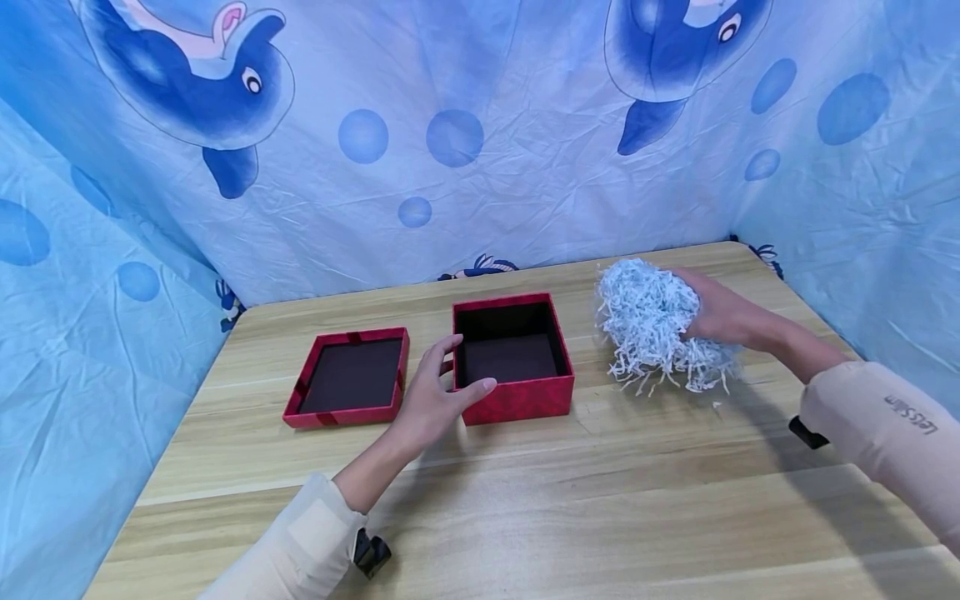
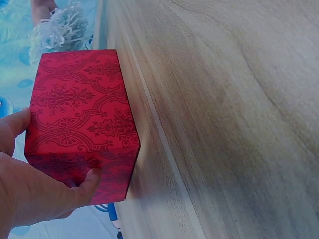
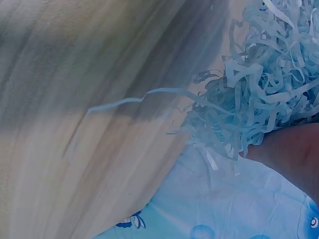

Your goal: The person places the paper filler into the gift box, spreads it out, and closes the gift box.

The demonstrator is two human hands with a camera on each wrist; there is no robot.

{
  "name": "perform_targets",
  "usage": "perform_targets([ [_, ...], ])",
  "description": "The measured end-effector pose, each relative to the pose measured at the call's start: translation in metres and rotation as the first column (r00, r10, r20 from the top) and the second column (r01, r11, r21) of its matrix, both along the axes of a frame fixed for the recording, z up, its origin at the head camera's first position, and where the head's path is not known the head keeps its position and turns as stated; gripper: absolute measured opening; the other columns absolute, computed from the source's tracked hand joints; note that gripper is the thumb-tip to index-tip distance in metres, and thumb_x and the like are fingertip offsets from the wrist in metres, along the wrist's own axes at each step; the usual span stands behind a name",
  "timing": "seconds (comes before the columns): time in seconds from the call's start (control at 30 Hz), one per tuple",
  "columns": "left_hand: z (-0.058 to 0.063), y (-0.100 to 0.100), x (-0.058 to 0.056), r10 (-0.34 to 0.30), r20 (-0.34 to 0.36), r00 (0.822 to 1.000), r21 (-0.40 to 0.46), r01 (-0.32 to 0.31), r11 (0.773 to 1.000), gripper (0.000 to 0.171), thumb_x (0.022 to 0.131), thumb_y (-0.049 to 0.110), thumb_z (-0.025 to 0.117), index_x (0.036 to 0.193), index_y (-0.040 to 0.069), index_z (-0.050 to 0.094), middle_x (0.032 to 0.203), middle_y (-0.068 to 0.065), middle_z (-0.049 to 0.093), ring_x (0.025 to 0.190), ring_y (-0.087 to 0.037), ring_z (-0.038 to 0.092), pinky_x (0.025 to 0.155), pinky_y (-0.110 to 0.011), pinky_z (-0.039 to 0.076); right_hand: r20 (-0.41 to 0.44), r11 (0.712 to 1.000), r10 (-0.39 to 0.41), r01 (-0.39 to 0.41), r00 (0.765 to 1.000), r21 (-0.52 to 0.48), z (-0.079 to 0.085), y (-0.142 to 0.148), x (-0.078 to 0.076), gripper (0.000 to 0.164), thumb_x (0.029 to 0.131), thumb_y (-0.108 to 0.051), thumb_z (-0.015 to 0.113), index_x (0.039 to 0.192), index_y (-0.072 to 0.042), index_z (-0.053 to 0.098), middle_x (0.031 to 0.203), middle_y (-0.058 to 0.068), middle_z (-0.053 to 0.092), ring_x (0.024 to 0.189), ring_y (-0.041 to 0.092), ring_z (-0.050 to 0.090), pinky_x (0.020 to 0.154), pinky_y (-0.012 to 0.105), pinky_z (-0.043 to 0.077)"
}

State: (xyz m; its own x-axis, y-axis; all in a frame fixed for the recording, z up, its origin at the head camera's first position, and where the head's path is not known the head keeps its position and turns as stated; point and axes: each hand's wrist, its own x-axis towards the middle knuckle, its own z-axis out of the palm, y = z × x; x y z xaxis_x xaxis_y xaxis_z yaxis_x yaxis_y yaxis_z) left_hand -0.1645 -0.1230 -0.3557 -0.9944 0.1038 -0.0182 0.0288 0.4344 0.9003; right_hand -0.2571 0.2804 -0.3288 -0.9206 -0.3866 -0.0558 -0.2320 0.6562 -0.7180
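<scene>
In the head view, a red patterned box [image 1: 517, 402] stands lidless at the middle of the table, its dark inside showing. My left hand [image 1: 429, 404] holds its near left corner, thumb at the front rim and the other fingers along the left side; the left wrist view shows this hand [image 2: 35, 191] against the box [image 2: 82, 102] too. To the right, my right hand [image 1: 716, 312] grips a fluffy bundle of pale blue shredded paper [image 1: 648, 308]. Loose strands of the shredded paper [image 3: 269, 84] trail over the table in the right wrist view, which hides most of the fingers.
A shallow red lid [image 1: 348, 419] lies inside up, left of the box. The wooden table [image 1: 540, 508] extends toward me. A blue cloth with cartoon dolphins [image 1: 517, 217] hangs behind and at both sides. One small paper scrap [image 1: 717, 405] lies below the bundle.
</scene>
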Motion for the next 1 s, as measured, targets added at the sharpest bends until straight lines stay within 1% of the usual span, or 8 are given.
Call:
perform_targets([
  [0.13, 0.000, 0.000, 0.000, 0.001, 0.000, 1.000, 0.000, -0.001, 1.000, 0.079, 0.081, 0.039, 0.077, 0.145, 0.030, 0.033, 0.152, 0.003, 0.026, 0.135, -0.028, 0.035, 0.097, -0.046, 0.048, -0.003, 1.000, 0.004, -0.004, 1.000, -0.027, 0.006, -0.001, 0.000, 0.108, 0.064, 0.020, 0.067, 0.153, -0.004, 0.012, 0.155, 0.026, 0.014, 0.139, 0.049, 0.014, 0.101, 0.064, 0.033],
  [0.23, 0.000, 0.000, 0.000, 0.000, -0.001, 1.000, 0.000, 0.000, 1.000, 0.079, 0.081, 0.038, 0.077, 0.145, 0.030, 0.033, 0.152, 0.003, 0.026, 0.135, -0.027, 0.035, 0.097, -0.046, 0.048, -0.012, 0.999, 0.006, -0.007, 1.000, -0.037, 0.009, -0.002, 0.000, 0.107, 0.063, 0.021, 0.067, 0.153, -0.005, 0.015, 0.154, 0.025, 0.019, 0.139, 0.048, 0.017, 0.105, 0.065, 0.027],
  [0.4, 0.000, 0.001, 0.000, -0.002, -0.004, 1.000, -0.002, 0.002, 1.000, 0.079, 0.081, 0.038, 0.077, 0.145, 0.029, 0.033, 0.151, 0.003, 0.027, 0.135, -0.026, 0.034, 0.098, -0.045, 0.047, -0.021, 0.998, 0.018, -0.019, 1.000, -0.059, 0.014, -0.004, -0.001, 0.106, 0.064, 0.022, 0.066, 0.153, -0.008, 0.017, 0.154, 0.022, 0.023, 0.138, 0.046, 0.023, 0.105, 0.064, 0.028],
  [0.63, 0.000, 0.001, 0.000, -0.001, 0.000, 1.000, 0.000, 0.001, 1.000, 0.078, 0.081, 0.039, 0.077, 0.145, 0.029, 0.033, 0.151, 0.004, 0.027, 0.135, -0.025, 0.033, 0.099, -0.046, 0.046, -0.032, 0.999, 0.030, -0.031, 0.999, -0.018, 0.024, -0.015, -0.001, 0.106, 0.065, 0.022, 0.063, 0.154, -0.010, 0.015, 0.157, 0.020, 0.016, 0.139, 0.044, 0.020, 0.088, 0.050, 0.044],
  [0.8, 0.001, 0.001, 0.000, -0.001, 0.002, 1.000, 0.004, 0.001, 1.000, 0.078, 0.081, 0.038, 0.077, 0.145, 0.029, 0.033, 0.151, 0.003, 0.027, 0.136, -0.026, 0.034, 0.099, -0.046, 0.046, -0.040, 0.999, 0.041, -0.041, 0.998, -0.018, 0.032, -0.023, 0.000, 0.105, 0.064, 0.023, 0.062, 0.153, -0.011, 0.018, 0.156, 0.019, 0.019, 0.135, 0.040, 0.028, 0.080, 0.044, 0.048],
  [0.87, 0.001, 0.001, 0.000, 0.000, 0.001, 1.000, 0.001, 0.000, 1.000, 0.078, 0.081, 0.038, 0.077, 0.145, 0.029, 0.033, 0.151, 0.003, 0.027, 0.135, -0.026, 0.034, 0.099, -0.046, 0.047, -0.047, 0.998, 0.050, -0.052, 0.998, -0.035, 0.034, -0.027, 0.001, 0.106, 0.062, 0.024, 0.060, 0.153, -0.012, 0.020, 0.155, 0.018, 0.021, 0.134, 0.039, 0.030, 0.082, 0.044, 0.049],
  [0.97, 0.001, 0.001, 0.000, -0.001, -0.003, 1.000, -0.003, 0.001, 1.000, 0.078, 0.081, 0.038, 0.077, 0.145, 0.029, 0.033, 0.151, 0.003, 0.027, 0.135, -0.025, 0.034, 0.099, -0.046, 0.046, -0.040, 0.997, 0.056, -0.059, 0.998, -0.055, 0.037, -0.031, 0.000, 0.107, 0.061, 0.026, 0.056, 0.154, -0.013, 0.019, 0.157, 0.017, 0.018, 0.132, 0.038, 0.030, 0.070, 0.042, 0.053],
  [1.0, 0.001, 0.001, 0.000, -0.001, -0.003, 1.000, -0.005, 0.001, 1.000, 0.078, 0.081, 0.038, 0.077, 0.145, 0.029, 0.033, 0.151, 0.003, 0.027, 0.135, -0.025, 0.034, 0.099, -0.045, 0.046, -0.047, 0.996, 0.062, -0.064, 0.997, -0.058, 0.038, -0.033, 0.000, 0.107, 0.061, 0.026, 0.056, 0.153, -0.013, 0.020, 0.156, 0.016, 0.019, 0.134, 0.038, 0.029, 0.075, 0.043, 0.052],
])
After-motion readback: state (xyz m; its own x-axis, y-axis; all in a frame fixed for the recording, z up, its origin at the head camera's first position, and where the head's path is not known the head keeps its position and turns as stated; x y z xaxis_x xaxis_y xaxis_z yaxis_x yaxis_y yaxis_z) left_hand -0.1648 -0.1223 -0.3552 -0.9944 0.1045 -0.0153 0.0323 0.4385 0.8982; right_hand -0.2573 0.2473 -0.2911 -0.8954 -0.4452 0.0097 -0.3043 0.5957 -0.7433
